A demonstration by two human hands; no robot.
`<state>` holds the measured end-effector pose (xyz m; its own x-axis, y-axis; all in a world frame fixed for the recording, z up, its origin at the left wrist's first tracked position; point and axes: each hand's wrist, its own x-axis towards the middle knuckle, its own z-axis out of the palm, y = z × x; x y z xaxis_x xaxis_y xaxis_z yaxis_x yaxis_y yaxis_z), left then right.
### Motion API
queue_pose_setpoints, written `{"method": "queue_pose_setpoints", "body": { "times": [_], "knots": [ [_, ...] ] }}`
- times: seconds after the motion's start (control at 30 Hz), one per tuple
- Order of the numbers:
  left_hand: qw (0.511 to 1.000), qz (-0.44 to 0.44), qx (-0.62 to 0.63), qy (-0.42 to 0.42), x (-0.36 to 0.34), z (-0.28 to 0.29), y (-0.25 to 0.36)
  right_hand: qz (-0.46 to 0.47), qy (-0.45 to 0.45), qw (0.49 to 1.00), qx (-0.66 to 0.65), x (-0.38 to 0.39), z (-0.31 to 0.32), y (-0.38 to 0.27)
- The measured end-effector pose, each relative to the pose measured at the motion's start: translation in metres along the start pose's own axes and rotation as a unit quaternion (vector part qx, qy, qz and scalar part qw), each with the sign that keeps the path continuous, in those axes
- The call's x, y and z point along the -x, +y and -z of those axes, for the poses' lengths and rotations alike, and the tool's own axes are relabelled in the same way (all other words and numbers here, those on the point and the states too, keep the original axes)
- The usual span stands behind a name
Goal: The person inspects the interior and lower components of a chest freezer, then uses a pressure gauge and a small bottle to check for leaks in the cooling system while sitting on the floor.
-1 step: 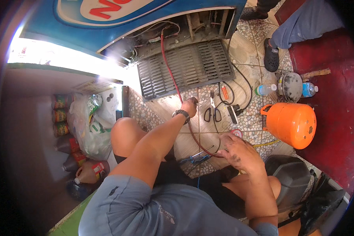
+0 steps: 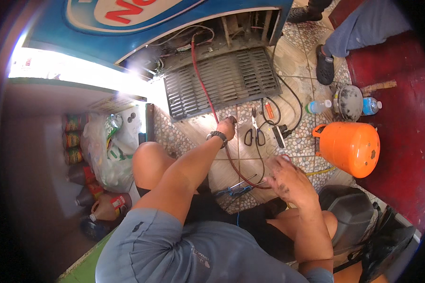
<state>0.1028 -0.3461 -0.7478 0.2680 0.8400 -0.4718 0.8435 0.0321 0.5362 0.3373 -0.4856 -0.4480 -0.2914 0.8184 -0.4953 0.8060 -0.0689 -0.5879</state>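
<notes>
A red hose (image 2: 199, 75) runs from the opening at the base of a blue cabinet (image 2: 175, 21) over a dark slatted grille (image 2: 212, 85). My left hand (image 2: 226, 128), with a watch on its wrist, is closed round the hose's middle. From there the hose curves along the floor to my right hand (image 2: 288, 179). That hand's fingers are curled downward over a round, red-rimmed thing, mostly hidden; what they grip does not show. Black-handled scissors (image 2: 255, 134) lie beyond, beside a power strip (image 2: 279, 135) on a black cord. Near my lap rests a blue-handled tool (image 2: 238, 190).
An orange gas cylinder (image 2: 351, 148) lies on its side at the right, near plastic bottles (image 2: 320, 107) and a round grey container (image 2: 349, 104). Another person's shoe (image 2: 325, 68) stands at the upper right. Left, a shelf holds cans (image 2: 73, 139), jugs (image 2: 111, 206) and a plastic bag (image 2: 109, 162).
My right hand has shifted slightly away from me, its fingers now covering more of the round red-rimmed thing. The left hand stays on the hose.
</notes>
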Motion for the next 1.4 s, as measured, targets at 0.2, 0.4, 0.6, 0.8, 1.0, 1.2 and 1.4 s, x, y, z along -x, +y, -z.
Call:
{"method": "queue_pose_setpoints", "body": {
  "times": [0.2, 0.4, 0.6, 0.8, 1.0, 1.2, 1.4],
  "knots": [
    [0.990, -0.050, -0.130, -0.038, 0.003, -0.013, 0.017, 0.001, 0.081, 0.996, 0.037, 0.015, -0.007, 0.017],
    [0.980, -0.077, -0.176, -0.047, 0.013, -0.013, 0.024, 0.030, 0.036, 0.999, 0.003, 0.016, -0.005, 0.008],
    [0.946, -0.275, -0.120, -0.120, 0.049, 0.054, 0.121, 0.009, 0.083, 0.996, 0.019, 0.021, 0.005, 0.020],
    [0.934, -0.335, -0.120, -0.019, 0.100, 0.106, 0.153, 0.032, 0.081, 0.996, 0.006, 0.024, 0.005, 0.007],
    [0.904, -0.362, -0.185, -0.130, 0.104, 0.093, 0.162, -0.023, 0.038, 0.999, 0.023, 0.027, -0.003, 0.014],
    [0.894, -0.375, -0.200, -0.140, 0.097, 0.098, 0.161, -0.013, 0.047, 0.998, 0.042, 0.016, -0.010, 0.020],
    [0.897, -0.384, -0.179, -0.128, 0.090, 0.097, 0.162, -0.014, 0.023, 0.999, 0.040, 0.007, -0.005, 0.021]
  ]
}}
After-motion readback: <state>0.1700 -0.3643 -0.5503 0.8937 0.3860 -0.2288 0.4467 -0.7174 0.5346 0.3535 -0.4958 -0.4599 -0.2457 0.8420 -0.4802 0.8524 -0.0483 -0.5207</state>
